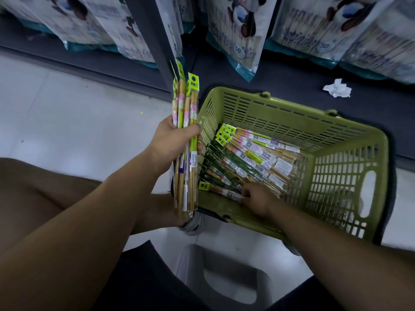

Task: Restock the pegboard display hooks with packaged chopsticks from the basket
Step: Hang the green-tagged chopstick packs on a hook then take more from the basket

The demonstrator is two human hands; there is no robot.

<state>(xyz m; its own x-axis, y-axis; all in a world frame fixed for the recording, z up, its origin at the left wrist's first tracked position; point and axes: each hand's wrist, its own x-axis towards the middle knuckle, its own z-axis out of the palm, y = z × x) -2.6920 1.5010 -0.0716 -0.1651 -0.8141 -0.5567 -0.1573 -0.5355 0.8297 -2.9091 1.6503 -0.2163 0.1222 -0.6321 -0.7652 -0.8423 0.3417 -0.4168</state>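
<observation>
A green plastic basket sits on the floor in front of me, holding several packaged chopsticks with yellow-green header tags. My left hand grips an upright bundle of chopstick packs just left of the basket. My right hand reaches into the basket's near side and pinches one chopstick pack lying along the bottom. No pegboard hooks are in view.
Large hanging bags of disposable chopsticks fill the dark shelf above the basket. A crumpled white paper lies on the shelf base. A grey stool stands between my legs on the light floor.
</observation>
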